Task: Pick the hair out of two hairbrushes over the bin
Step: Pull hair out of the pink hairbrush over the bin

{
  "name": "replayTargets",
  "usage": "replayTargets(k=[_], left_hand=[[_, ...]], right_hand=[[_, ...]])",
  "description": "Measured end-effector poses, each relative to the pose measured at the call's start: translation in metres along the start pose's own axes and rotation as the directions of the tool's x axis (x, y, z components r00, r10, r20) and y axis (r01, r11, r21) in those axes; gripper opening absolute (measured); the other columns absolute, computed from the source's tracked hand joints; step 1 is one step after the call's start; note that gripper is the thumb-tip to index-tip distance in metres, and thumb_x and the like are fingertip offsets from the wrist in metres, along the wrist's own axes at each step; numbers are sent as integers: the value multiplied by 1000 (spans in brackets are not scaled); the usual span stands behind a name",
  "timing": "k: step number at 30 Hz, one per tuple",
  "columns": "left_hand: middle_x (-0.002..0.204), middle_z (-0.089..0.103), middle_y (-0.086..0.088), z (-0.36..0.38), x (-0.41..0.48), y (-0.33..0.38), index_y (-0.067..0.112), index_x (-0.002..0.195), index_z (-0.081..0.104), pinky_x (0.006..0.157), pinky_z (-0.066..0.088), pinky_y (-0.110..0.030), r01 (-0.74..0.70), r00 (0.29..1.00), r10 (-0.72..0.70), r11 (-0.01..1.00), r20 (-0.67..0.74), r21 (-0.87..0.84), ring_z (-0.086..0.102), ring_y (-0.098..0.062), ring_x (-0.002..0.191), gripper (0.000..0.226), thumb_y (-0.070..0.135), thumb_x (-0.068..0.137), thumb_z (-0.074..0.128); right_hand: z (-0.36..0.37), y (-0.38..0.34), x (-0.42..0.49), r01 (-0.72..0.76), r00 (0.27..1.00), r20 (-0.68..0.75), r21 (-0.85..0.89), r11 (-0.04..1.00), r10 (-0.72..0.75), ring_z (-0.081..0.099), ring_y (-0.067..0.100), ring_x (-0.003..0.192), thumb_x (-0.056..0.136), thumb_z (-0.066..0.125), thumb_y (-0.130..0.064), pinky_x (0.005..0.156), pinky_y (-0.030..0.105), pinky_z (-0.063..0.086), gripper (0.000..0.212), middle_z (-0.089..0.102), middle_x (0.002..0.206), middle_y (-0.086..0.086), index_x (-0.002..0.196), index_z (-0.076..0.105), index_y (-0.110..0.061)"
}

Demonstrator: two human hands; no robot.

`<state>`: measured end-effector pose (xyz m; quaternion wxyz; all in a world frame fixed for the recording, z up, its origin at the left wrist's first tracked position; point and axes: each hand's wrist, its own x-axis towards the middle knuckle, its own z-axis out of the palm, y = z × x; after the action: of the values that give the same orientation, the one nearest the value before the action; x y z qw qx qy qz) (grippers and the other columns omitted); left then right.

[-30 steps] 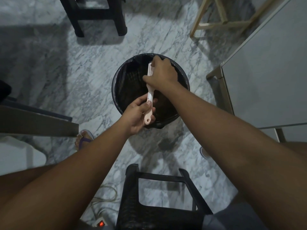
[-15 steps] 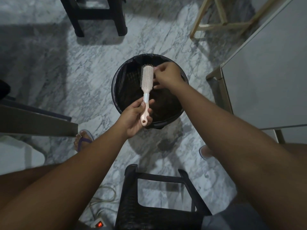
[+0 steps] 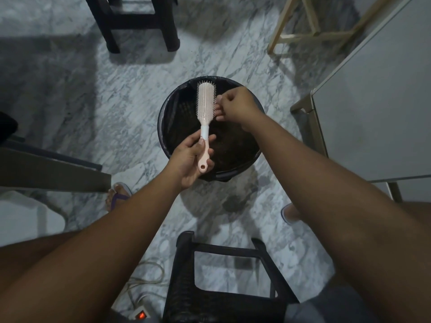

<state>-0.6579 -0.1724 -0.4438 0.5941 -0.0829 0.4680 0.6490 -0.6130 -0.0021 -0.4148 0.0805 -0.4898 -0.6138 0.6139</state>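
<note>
The left hand (image 3: 186, 159) grips the handle of a pink hairbrush (image 3: 205, 101), fingers wrapped round it and thumb laid along it; the brush stands over the open black bin (image 3: 172, 108), head pointing away, bristles facing up. The right hand (image 3: 240, 106) is beside the brush head with fingers curled tightly together, tips against the bristles' right edge; whether they pinch any hair cannot be told. A black plastic stool (image 3: 224, 299) stands nearer the person on the marble floor (image 3: 130, 94).
</note>
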Motion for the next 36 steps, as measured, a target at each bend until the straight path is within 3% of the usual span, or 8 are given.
replayTargets(k=[5, 9, 12, 19, 22, 25, 32, 36], left_hand=[[121, 67, -8, -1, 2, -3, 14, 139, 50, 53, 46, -26, 9, 1000, -10, 1000, -7, -27, 57, -15, 71, 38, 5, 102, 44], [118, 68, -7, -2, 2, -7, 14, 139, 51, 53, 47, -27, 18, 1000, -18, 1000, -12, -11, 58, -15, 71, 39, 5, 101, 46], [119, 67, -8, -1, 2, -9, 15, 140, 51, 54, 48, -29, 22, 1000, -22, 1000, -9, 6, 59, -16, 73, 40, 6, 101, 48], [114, 72, -6, -5, -2, -12, 12, 137, 53, 55, 49, -30, 18, 1000, -17, 998, -11, 62, 61, -16, 73, 36, 5, 101, 48], [116, 71, -6, -6, -3, -11, 12, 136, 54, 55, 48, -30, 21, 1000, -21, 997, 7, 77, 61, -16, 74, 36, 5, 101, 49], [116, 70, -6, -4, -4, -11, 15, 133, 56, 54, 46, -30, 13, 999, -20, 987, 39, 158, 59, -16, 73, 35, 5, 100, 50], [113, 72, -3, 2, -4, -19, 14, 135, 55, 52, 46, -27, 20, 999, -25, 995, 49, 97, 58, -16, 75, 35, 6, 101, 48], [114, 71, -5, 2, -3, -16, 12, 138, 53, 53, 45, -26, 23, 999, -26, 998, 46, 58, 57, -16, 75, 38, 5, 101, 48]], right_hand=[[-4, 2, 2, 22, 988, -151, 171, 985, 4, 65, 14, 78, 100, 41, 0, 62, 23, 56, 27, 64, 97, 6, 119, 60, -1], [4, 10, -1, 94, 991, -91, -95, 991, -103, 69, 14, 89, 84, 76, -39, 68, 28, 60, 46, 68, 103, 3, 118, 62, -11], [11, 16, -5, 181, 972, -90, -312, 933, -219, 64, 6, 87, 66, 89, -42, 68, 8, 46, 69, 66, 98, -4, 121, 62, -10], [5, 9, 4, 184, 929, -199, -480, 857, -312, 66, 16, 85, 93, 63, -20, 77, 27, 51, 15, 74, 94, 6, 93, 73, -8], [-1, 6, 3, 176, 940, -185, -459, 871, -287, 64, 22, 99, 93, 54, -17, 83, 30, 49, 20, 68, 108, 9, 110, 63, -8], [-2, 3, 1, 205, 963, -71, -441, 874, -261, 56, 22, 122, 88, 65, -43, 103, 31, 44, 55, 60, 134, 9, 134, 53, -14], [-7, -7, 8, 238, 957, -74, -360, 902, -282, 62, 10, 119, 85, 76, -39, 86, 9, 38, 44, 69, 126, 2, 121, 72, -14], [-6, -9, 13, 235, 941, -156, -334, 913, -299, 70, 9, 92, 92, 69, -30, 69, 6, 45, 24, 78, 99, 7, 99, 80, -10]])
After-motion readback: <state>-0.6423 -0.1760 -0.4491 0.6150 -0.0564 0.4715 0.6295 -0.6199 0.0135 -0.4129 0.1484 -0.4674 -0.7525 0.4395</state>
